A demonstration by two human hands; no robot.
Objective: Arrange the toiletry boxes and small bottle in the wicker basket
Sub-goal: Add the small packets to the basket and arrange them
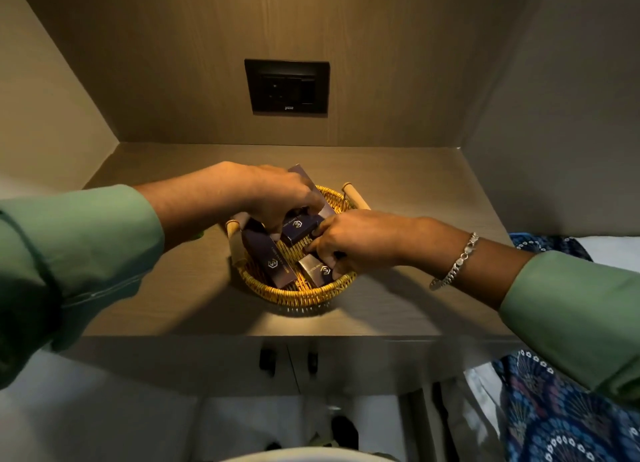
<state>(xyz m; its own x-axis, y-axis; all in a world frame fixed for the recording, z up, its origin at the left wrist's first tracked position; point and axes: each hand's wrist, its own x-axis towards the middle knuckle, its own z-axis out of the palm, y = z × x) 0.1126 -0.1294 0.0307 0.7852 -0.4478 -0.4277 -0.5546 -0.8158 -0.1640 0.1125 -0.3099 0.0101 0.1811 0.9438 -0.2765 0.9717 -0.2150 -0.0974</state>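
Wicker basket point(298, 295), round, holds dark glossy boxes on a wood-grain shelf point(398, 184). Left hand point(277, 198) pinches the middle box point(298, 227); right hand point(353, 239) curls on a small box point(317, 272).

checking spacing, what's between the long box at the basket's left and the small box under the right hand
In the head view, a strip of bare wicker floor separates the long box from the small box; nothing else lies in that gap.

Single head-worn wide-angle view, looking forward and steeply down from above the desk's point(398, 309) near edge. Faces the rear wall panel carrying a socket plate point(286, 86). Close range: both forearms enter from the lower corners. Edges bow noticeably.
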